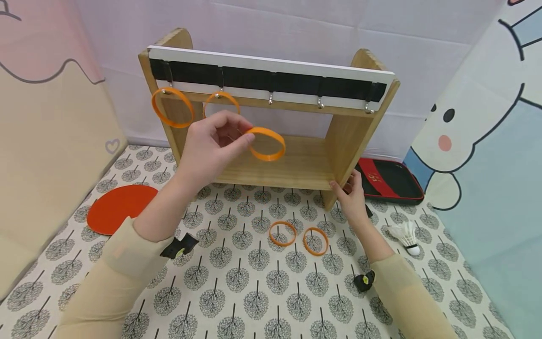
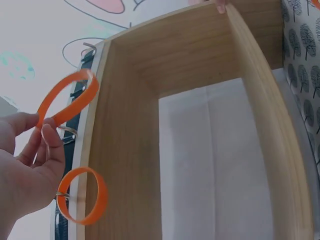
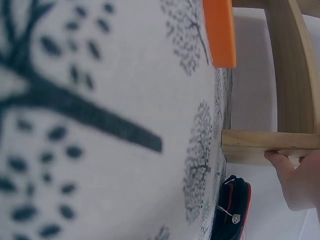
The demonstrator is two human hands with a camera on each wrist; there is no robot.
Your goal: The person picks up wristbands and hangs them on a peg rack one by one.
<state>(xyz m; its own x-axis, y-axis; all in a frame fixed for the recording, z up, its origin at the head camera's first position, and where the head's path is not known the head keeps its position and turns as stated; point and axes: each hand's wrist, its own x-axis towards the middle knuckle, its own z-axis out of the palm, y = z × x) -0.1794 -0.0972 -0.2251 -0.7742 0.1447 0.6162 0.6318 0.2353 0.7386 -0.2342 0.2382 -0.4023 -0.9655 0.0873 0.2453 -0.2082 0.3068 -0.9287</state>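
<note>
My left hand (image 1: 211,146) pinches an orange ring-shaped band (image 1: 271,157) between thumb and fingertips, in front of the wooden shelf (image 1: 292,162). The left wrist view shows the held band (image 2: 80,106) close to the hook rail. A second orange band (image 1: 179,125) hangs from the leftmost hook, and a third orange band (image 1: 229,95) from the hook beside it, partly behind my left hand. The other hooks (image 1: 320,102) along the black-and-white rail (image 1: 296,83) hold no band. My right hand (image 1: 354,200) grips the lower front edge of the shelf's right side panel (image 1: 353,146).
Two more orange bands (image 1: 282,244) lie on the tree-patterned cloth (image 1: 258,282) before the shelf. A red disc (image 1: 120,207) is at left. On the right are a black-and-red tray (image 1: 394,181) and a shuttlecock (image 1: 406,237). Fabric walls enclose the sides and back.
</note>
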